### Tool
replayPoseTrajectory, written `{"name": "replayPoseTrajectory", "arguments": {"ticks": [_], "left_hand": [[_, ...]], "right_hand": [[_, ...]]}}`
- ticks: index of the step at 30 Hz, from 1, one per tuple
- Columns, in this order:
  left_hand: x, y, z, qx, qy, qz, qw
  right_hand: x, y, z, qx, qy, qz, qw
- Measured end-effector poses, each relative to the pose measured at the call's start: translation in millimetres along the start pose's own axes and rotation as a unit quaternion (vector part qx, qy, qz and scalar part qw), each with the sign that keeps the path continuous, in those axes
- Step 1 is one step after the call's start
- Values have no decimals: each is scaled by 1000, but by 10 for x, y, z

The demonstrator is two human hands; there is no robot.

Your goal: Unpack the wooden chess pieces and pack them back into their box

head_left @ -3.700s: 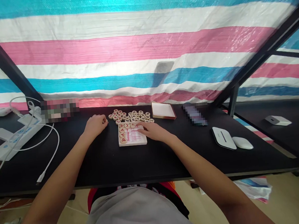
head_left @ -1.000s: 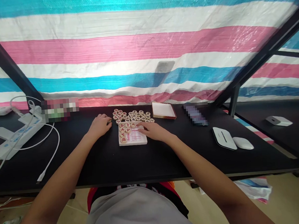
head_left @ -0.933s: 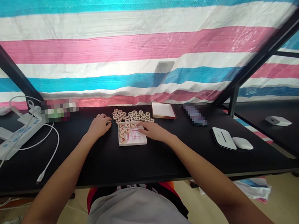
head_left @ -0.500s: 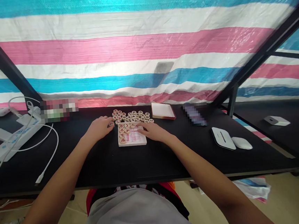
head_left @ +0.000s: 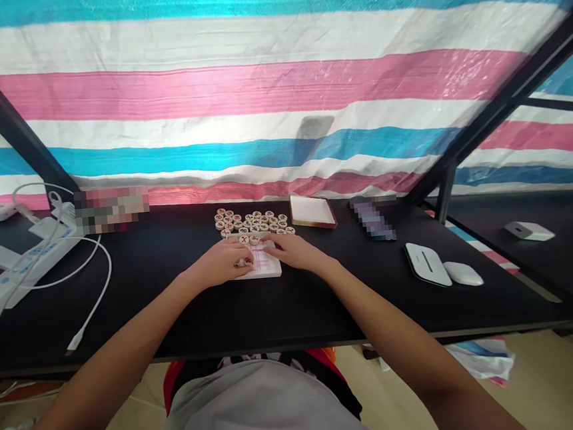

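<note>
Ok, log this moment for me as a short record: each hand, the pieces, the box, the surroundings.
Left hand: over the box's left part; grip unclear
Right hand: at the box's right side, fingertips near a piece; contact unclear
Box: shallow, open, partly hidden by both hands
Loose pieces: round, clustered just beyond the box
Surroundings: white-lined tray beyond and right; power strip far left; mouse right

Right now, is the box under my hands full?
No, the box is only partly filled: round pieces sit inside, but printed bottom shows beside your left hand.
</note>
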State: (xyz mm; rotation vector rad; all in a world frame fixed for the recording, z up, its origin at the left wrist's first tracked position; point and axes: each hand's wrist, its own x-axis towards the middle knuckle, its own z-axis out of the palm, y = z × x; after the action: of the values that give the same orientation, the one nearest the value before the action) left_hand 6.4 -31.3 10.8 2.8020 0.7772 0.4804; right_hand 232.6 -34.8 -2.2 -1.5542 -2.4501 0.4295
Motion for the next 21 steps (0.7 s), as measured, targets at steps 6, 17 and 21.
{"name": "replayPoseTrajectory", "arguments": {"ticks": [6, 17, 21], "left_hand": [[4, -76, 54, 21, -11, -2, 1000], [-11, -79, 33, 53, -5, 4, 999], [-17, -96, 31, 63, -10, -3, 998]], "right_hand": [[3, 9, 6, -2, -1, -5, 1000], [-1, 9, -2, -3, 2, -3, 1000], [-4, 6, -5, 2, 1, -6, 1000]]}}
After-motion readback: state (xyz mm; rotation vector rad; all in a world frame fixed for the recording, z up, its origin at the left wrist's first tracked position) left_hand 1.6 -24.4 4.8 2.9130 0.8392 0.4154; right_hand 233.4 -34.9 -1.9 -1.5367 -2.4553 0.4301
